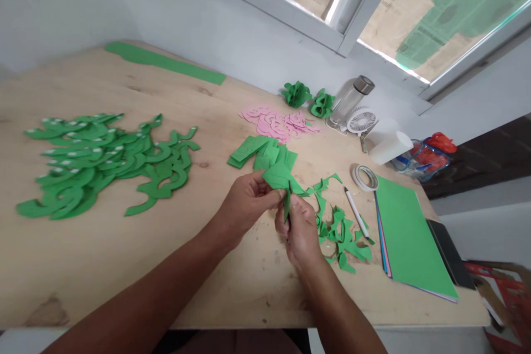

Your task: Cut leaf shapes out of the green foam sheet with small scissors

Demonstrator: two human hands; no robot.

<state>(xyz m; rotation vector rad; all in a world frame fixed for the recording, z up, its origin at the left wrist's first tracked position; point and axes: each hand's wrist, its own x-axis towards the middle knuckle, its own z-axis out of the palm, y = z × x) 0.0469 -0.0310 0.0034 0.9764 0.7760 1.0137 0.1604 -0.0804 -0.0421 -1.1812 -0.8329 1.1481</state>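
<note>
Between the fingers of my left hand [249, 199] is a piece of green paper [277, 176], with faint drawn lines on it. My right hand [299, 227] is closed around scissors [290, 187]; only a dark blade shows, set against the paper, and the handles are hidden in the fingers. A narrow green flap hangs down beside the blade. Just behind the hands lies a stack of green paper rectangles [267, 152]. Green paper scraps [342, 232] are scattered right of my right hand.
Curled green cutouts [103, 160] are heaped at left, pink cutouts [276, 123] at the back. Along the right stand a bottle [352, 100], a small fan [362, 120], a tape roll [365, 177], a white pen [355, 211] and green sheets [415, 238]. A green strip [166, 63] lies by the wall.
</note>
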